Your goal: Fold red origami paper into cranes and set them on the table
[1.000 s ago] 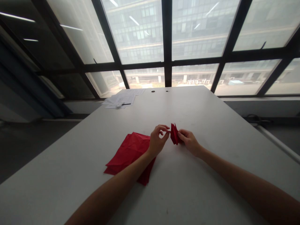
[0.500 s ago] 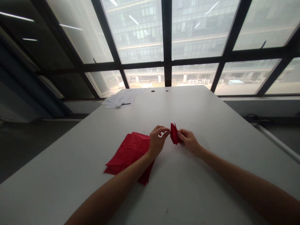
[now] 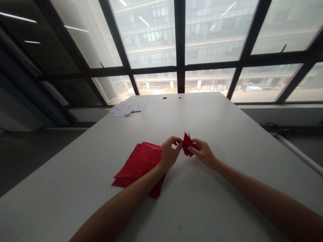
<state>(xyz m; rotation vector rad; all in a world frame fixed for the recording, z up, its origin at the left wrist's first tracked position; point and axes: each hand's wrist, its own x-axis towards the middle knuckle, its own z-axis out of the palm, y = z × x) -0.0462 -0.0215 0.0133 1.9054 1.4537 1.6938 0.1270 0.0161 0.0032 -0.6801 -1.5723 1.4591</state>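
Observation:
A small folded red paper piece [image 3: 187, 143] stands between my two hands, just above the white table [image 3: 207, 114]. My right hand [image 3: 203, 153] pinches its right side with thumb and fingers. On its left edge my left hand [image 3: 169, 153] pinches with thumb and forefinger, the other fingers curled. A stack of creased red paper sheets [image 3: 140, 164] lies flat on the table under and left of my left forearm.
White papers with a dark pen [image 3: 130, 107] lie at the table's far left corner. Two small round holes [image 3: 165, 98] sit near the far edge. Large windows with dark frames stand behind the table; floor drops away on both sides.
My right hand has shifted slightly left and closed more around the folded piece. My left fingers have drawn in against its left edge. The stack has not moved.

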